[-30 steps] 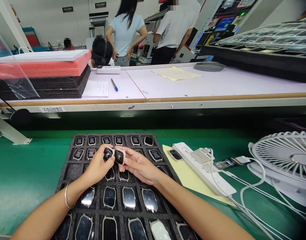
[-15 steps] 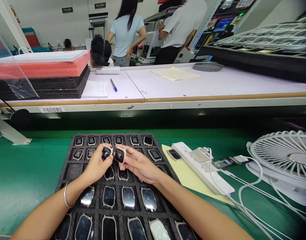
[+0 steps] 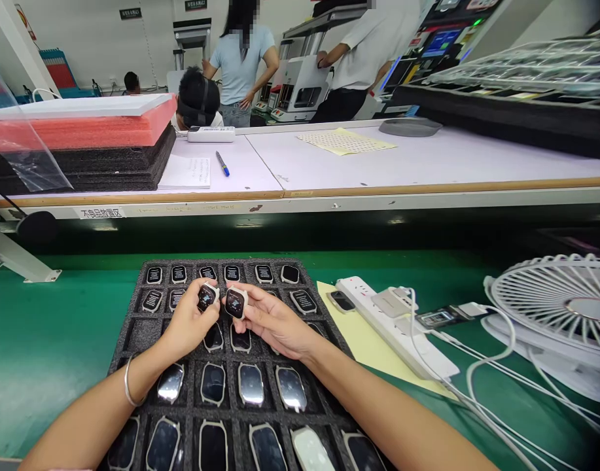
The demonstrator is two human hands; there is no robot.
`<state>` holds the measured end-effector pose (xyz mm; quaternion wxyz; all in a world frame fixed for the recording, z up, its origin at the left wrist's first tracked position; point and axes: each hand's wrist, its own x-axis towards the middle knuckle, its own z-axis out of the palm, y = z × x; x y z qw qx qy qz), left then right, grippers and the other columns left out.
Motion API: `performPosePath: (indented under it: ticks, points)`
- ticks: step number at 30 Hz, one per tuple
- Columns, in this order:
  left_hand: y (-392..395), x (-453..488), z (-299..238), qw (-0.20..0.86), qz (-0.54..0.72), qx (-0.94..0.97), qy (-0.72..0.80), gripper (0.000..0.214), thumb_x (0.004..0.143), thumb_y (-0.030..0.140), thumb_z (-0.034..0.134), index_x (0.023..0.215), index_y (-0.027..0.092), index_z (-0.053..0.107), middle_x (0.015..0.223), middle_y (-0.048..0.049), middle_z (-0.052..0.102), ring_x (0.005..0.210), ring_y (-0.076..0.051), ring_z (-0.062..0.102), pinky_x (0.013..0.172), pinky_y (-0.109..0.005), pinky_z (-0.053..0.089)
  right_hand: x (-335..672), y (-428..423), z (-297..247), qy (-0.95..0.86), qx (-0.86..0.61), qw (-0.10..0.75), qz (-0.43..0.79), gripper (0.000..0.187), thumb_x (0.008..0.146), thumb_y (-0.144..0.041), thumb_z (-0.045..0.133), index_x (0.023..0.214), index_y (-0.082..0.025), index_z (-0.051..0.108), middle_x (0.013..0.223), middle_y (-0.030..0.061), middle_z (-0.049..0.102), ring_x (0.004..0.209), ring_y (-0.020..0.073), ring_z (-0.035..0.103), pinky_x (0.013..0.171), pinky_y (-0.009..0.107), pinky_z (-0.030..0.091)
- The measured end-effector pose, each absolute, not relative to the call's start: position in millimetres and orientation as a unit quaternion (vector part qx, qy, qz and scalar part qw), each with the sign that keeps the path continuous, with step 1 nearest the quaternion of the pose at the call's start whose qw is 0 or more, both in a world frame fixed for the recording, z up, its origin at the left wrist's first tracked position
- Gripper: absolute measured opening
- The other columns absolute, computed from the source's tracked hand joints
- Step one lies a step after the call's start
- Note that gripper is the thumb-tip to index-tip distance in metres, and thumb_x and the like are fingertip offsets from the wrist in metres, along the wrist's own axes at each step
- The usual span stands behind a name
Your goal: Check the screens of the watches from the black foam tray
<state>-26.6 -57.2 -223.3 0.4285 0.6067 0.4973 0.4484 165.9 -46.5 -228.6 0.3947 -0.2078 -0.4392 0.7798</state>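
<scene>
Left hand pinched a smartwatch at one o'clock; right hand pinched a second smartwatch at ten o'clock, just beside it.

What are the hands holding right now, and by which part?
The left hand holds one smartwatch, the right hand another smartwatch, each pinched by its case edges, screen up.
</scene>
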Motion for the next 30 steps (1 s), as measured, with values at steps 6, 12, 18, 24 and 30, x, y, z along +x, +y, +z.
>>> performPosePath:
  ticks: [6,12,18,24,30]
  points:
    - [-57,-28,-223,0.441,0.440,0.606,0.494,0.036,0.081,0.028,0.056,0.115,0.018,0.050,0.107,-0.0063,0.058,0.101,-0.022,0.055,0.089,-0.033,0.045,165,-46,-229,-0.441,-0.208,0.394,0.779,0.048,0.084,-0.036,0.079,0.127,-0.026,0.060,0.103,0.0033,0.060,0.075,0.0128,0.060,0.077,0.030,0.051]
    - [-57,-28,-225,0.434,0.437,0.618,0.489,0.035,0.082,0.028,0.056,0.115,0.018,0.050,0.108,-0.0064,0.058,0.102,-0.022,0.055,0.091,-0.034,0.044,165,-46,-230,-0.440,-0.198,0.394,0.782,0.046,0.085,-0.035,0.079,0.127,-0.026,0.061,0.104,0.0035,0.060,0.076,0.0129,0.060,0.076,0.030,0.050]
    - [-57,-27,-224,0.433,0.440,0.618,0.487,0.037,0.082,0.031,0.058,0.115,0.018,0.051,0.111,-0.0073,0.058,0.104,-0.023,0.054,0.093,-0.035,0.042,165,-46,-232,-0.439,-0.176,0.394,0.788,0.041,0.088,-0.032,0.077,0.126,-0.028,0.062,0.099,0.0017,0.059,0.076,0.0125,0.061,0.075,0.027,0.049]
    - [-58,-26,-218,0.467,0.444,0.593,0.483,0.038,0.078,0.035,0.062,0.111,0.017,0.053,0.110,-0.0081,0.059,0.105,-0.023,0.054,0.089,-0.033,0.042,164,-47,-231,-0.429,-0.192,0.392,0.791,0.042,0.085,-0.033,0.079,0.124,-0.025,0.063,0.097,0.0024,0.061,0.074,0.0125,0.060,0.071,0.027,0.048]
    - [-55,-24,-213,0.601,0.453,0.439,0.491,0.070,0.071,0.042,0.071,0.128,0.012,0.046,0.092,-0.0051,0.061,0.064,-0.012,0.055,0.059,-0.024,0.042,164,-39,-234,-0.337,-0.259,0.400,0.812,0.048,0.081,-0.031,0.076,0.125,-0.021,0.059,0.096,0.0067,0.068,0.080,0.0200,0.066,0.071,0.030,0.048]
